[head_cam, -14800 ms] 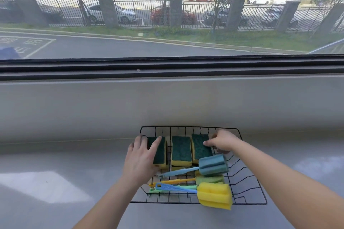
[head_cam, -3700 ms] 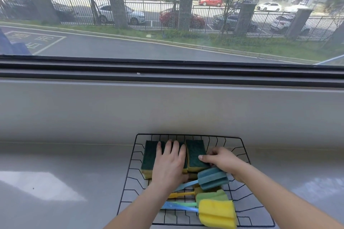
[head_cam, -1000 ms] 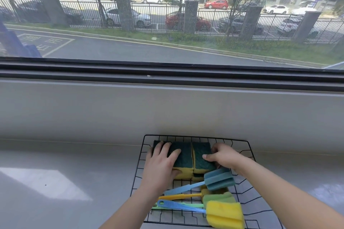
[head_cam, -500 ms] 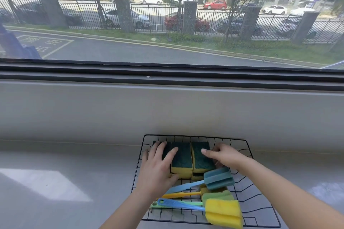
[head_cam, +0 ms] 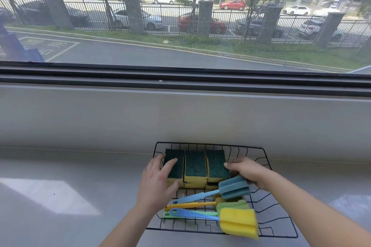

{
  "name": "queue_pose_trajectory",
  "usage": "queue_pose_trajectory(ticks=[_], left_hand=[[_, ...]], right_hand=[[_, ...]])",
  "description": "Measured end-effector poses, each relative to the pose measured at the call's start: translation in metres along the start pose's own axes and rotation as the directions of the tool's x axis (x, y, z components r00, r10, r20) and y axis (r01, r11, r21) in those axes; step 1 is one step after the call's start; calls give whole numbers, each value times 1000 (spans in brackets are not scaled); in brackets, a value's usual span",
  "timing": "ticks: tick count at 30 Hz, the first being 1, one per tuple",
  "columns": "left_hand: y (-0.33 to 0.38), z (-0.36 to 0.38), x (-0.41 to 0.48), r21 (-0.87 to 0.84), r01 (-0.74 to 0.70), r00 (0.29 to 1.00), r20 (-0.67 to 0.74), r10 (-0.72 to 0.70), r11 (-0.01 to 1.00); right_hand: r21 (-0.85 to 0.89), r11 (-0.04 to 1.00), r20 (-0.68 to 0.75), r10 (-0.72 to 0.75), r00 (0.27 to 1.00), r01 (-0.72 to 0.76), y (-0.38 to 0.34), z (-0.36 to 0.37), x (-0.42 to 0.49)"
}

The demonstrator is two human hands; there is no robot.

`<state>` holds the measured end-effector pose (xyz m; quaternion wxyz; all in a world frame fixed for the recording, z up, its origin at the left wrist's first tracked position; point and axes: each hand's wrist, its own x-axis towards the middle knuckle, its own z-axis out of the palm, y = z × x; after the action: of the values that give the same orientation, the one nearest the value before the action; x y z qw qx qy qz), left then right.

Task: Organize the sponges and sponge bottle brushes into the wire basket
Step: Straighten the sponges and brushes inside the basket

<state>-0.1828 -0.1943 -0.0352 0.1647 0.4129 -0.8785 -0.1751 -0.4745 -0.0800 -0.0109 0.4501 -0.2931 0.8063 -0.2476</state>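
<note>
While the brushes lie at the basket's near end, the left hand rests flat-fingered on the sponges beyond. The right hand, fingers bent, touches their other side, grip unclear. Squeeze gently inward, keeping the row square.

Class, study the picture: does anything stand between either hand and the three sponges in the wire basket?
Nothing visible does. The left hand rests on the left sponge, and the right hand touches the side of the right sponge. The blue brush lies nearer the camera, not between.
</note>
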Motion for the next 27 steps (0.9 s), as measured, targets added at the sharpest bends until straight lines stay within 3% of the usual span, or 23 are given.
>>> queue_pose_trajectory(ticks=[4, 17, 27], left_hand=[[-2, 3, -2, -4, 19, 1000, 12, -19, 1000], [-7, -4, -1, -15, 15, 999, 36, -14, 1000], [12, -22, -27, 5, -59, 998, -23, 59, 998]], right_hand=[[45, 999, 11, 2, 1000, -3, -2, 3, 2], [-35, 999, -22, -16, 1000, 15, -10, 2, -16], [28, 982, -230, -173, 958, 184, 11, -6, -62]])
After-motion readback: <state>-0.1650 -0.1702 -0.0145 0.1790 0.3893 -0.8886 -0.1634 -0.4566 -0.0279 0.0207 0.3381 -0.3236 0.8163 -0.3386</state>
